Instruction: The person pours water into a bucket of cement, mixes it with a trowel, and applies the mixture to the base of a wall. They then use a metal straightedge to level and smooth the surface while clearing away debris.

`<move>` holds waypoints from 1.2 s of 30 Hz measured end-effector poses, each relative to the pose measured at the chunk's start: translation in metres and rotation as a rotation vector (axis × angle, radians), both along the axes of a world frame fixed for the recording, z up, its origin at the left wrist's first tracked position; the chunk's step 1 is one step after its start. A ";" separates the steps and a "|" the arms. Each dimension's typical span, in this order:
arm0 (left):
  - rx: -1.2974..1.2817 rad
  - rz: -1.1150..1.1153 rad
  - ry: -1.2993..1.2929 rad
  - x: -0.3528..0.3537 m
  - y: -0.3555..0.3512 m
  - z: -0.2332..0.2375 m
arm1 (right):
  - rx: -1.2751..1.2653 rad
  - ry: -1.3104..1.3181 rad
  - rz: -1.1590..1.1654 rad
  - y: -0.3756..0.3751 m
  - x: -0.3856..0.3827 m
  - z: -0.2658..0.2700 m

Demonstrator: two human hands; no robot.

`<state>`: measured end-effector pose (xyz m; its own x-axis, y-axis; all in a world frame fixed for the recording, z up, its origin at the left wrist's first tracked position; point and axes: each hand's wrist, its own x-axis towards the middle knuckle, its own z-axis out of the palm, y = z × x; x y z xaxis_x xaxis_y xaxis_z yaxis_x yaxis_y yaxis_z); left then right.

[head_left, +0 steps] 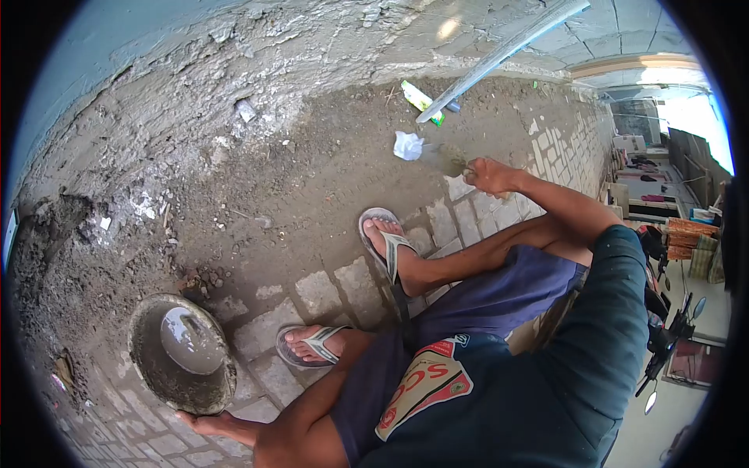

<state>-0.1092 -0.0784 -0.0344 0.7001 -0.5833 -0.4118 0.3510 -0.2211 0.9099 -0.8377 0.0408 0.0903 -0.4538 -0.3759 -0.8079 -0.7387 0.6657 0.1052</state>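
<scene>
My left hand [209,423] grips the lower rim of a round, mortar-crusted basin [144,355]. The basin leans over on the paving, with wet grey mortar [191,339] pooled inside; my fingertips are partly hidden behind its edge. Out to the other side, my right hand [493,176] is closed around the handle of a trowel [446,160]. Its blade is smeared by motion and hangs above the ground near a crumpled white paper [407,146]. My sandalled feet rest between both hands, at the border of dirt and pavers.
A rough, part-plastered wall [179,93] runs along the dirt strip [312,171]. A pale plank [507,61] slants down beside a green-and-white packet [417,97]. Grey pavers [316,293] lie under my feet. A motorbike [671,335] stands behind me at the right.
</scene>
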 end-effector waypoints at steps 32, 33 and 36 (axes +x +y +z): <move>-0.054 0.028 0.051 -0.001 -0.002 -0.001 | 0.045 -0.064 0.344 -0.002 -0.016 0.026; -0.065 0.022 0.052 -0.001 -0.001 -0.003 | -0.002 0.122 0.339 0.009 -0.032 0.018; -0.059 0.030 0.078 -0.001 -0.001 -0.003 | -0.013 0.340 0.251 0.005 -0.052 0.020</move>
